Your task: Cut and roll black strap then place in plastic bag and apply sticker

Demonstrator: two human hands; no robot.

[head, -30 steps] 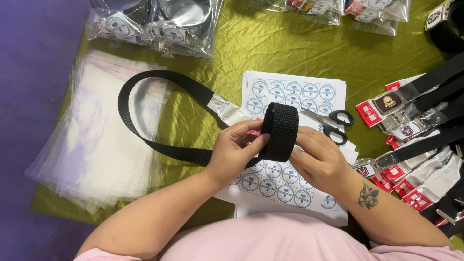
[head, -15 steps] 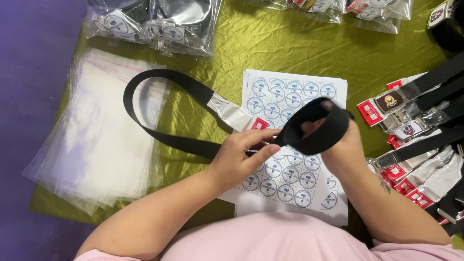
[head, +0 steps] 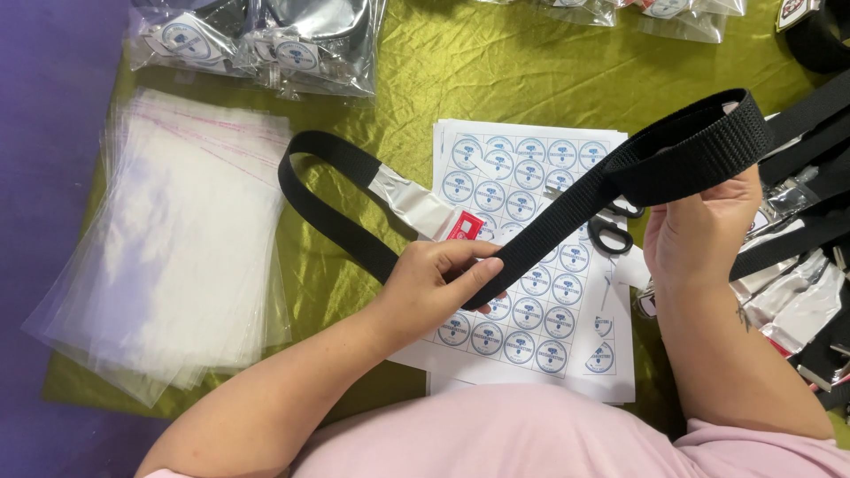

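Webbing strap stretched between both hands over the sticker sheets.

From my remote seat I see the left hand (head: pixel 443 283) with its grip pinched on the black webbing strap (head: pixel 567 208), thumb on top and fingers curled beneath, low over the sheet of round blue stickers (head: pixel 531 265). The right hand (head: pixel 708 235) has its grip wrapped around the folded loop end of the strap, lifted toward the right. The strap's far part loops left across the green cloth (head: pixel 496 71) on the bench, carrying a silver wrapper with a red tag (head: pixel 429 208). Scissors (head: pixel 611 226) lie on the stickers, partly under the strap. A stack of clear bags (head: pixel 177 239) sits to the left, packed bags (head: pixel 266 40) lie at the top, and more black straps (head: pixel 815 177) lie at the right.
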